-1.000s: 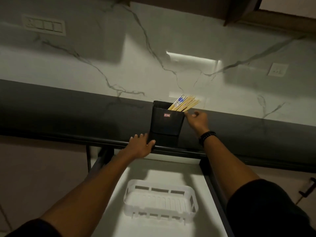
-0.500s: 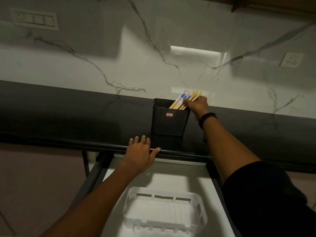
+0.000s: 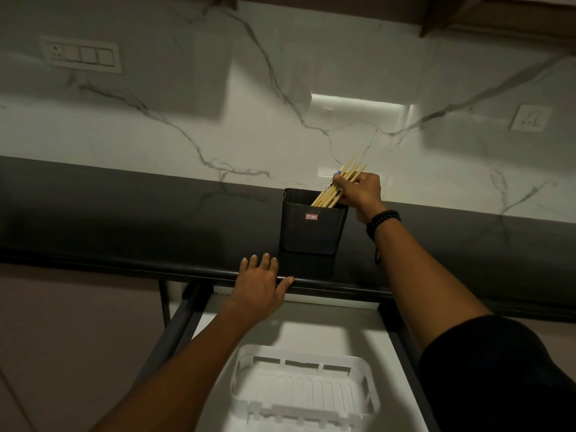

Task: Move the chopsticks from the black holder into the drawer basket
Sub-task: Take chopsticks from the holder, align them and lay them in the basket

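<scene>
A black holder (image 3: 312, 227) with a small red label stands on the dark countertop (image 3: 124, 219). A bunch of wooden chopsticks (image 3: 330, 194) leans out of its right side, lower ends still inside. My right hand (image 3: 361, 190) is closed around the bunch just above the holder's rim. My left hand (image 3: 260, 283) lies flat with spread fingers on the counter's front edge, left of the holder and holding nothing. Below, a white slatted basket (image 3: 246, 374) sits in the open drawer (image 3: 386, 344).
A white marble backsplash rises behind the counter, with a switch plate (image 3: 82, 57) at the upper left and a socket (image 3: 530, 117) at the right. Dark drawer rails (image 3: 177, 322) frame the opening. Cabinet fronts flank the drawer.
My right hand went from beside the holder's rim up to the chopsticks and closed around them. The left hand slid a little back along the counter edge.
</scene>
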